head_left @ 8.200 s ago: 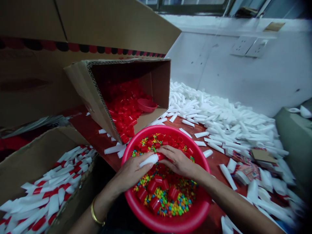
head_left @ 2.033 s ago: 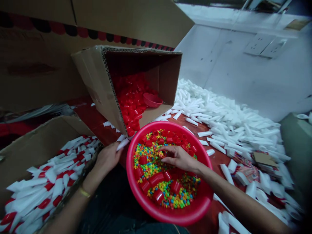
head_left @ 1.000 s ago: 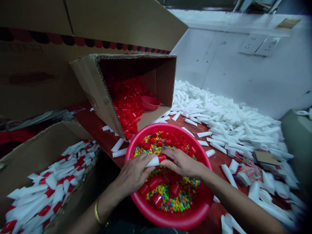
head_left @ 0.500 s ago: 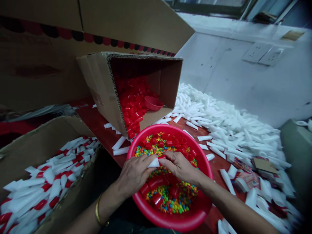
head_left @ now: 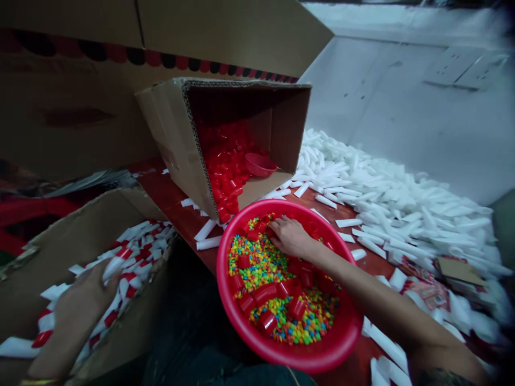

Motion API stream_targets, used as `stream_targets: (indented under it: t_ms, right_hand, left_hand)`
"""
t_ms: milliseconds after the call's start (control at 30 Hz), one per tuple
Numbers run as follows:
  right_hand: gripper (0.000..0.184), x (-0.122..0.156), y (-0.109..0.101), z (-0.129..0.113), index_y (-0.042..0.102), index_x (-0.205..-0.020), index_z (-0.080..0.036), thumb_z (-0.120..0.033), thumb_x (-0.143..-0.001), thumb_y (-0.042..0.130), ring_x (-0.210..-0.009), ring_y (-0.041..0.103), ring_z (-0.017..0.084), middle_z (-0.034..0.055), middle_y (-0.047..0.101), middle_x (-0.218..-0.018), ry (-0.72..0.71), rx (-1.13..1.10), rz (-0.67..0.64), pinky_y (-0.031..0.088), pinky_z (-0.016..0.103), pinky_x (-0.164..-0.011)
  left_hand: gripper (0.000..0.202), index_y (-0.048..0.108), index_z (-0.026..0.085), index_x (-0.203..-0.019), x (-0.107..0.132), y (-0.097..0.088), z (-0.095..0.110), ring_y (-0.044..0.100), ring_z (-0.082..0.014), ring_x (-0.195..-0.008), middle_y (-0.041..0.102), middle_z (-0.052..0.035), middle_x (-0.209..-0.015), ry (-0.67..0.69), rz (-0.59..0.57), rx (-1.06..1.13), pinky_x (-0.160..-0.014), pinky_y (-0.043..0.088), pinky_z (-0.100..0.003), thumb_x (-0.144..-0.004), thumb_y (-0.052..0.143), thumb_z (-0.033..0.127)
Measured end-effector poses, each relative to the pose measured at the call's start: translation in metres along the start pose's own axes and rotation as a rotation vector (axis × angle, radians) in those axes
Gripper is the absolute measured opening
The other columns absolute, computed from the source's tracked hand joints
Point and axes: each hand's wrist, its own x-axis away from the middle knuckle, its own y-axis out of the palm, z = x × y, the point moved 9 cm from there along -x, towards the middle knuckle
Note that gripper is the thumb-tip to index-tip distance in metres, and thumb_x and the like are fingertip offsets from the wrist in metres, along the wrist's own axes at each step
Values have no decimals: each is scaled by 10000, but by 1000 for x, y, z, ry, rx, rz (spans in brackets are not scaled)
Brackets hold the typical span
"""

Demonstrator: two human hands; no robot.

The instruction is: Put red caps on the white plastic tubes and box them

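Observation:
My left hand is over the cardboard carton at the lower left, its fingers closed around a white tube with a red cap. Beneath it lie many similar red-and-white tubes. Inside the red basin, my right hand reaches down with curled fingers among small multicoloured candies and loose red caps. Its fingertips are close to several caps near the basin's far side; whether they grip one is hidden.
Behind the basin, a tipped cardboard box holds red caps and a small red bowl. A large heap of white tubes lies along the wall on the red tabletop. Crumpled printed packets sit at the right.
My hands have parted. The left carried the capped white tube from above the basin leftwards to the carton, while the right moved away and down into the candies and caps.

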Motion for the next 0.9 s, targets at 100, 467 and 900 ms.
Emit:
stream_targets:
  t_ms: [100,467,900]
  right_hand:
    - [209,8,-8,-5,607,-976,-77,-160,-801,529,-854,555,251,160,624,-958,5,43,-11,345,322,-655]
    - [297,30,6,-26,585,-1067,-121,-175,-776,572,-772,552,188,108,610,-988,-37,-548,-142,394,291,-625]
    - [383,48,10,0,510,-988,-183,-383,-712,686,-560,370,85,-61,428,-662,200,-1539,5,295,226,-522]
  left_hand:
    - [407,601,221,-860,-6,-3,10,633,-309,-691,576,-64,-619,130,113,-201,-611,507,-542,-822,356,544]
    - [316,554,157,-1091,16,112,220,598,-224,-951,634,-110,-1060,552,-316,61,-807,492,-337,-832,394,241]
    - [331,575,127,-1083,12,119,186,583,-274,-918,633,-159,-1028,634,-246,62,-782,472,-393,-841,384,248]
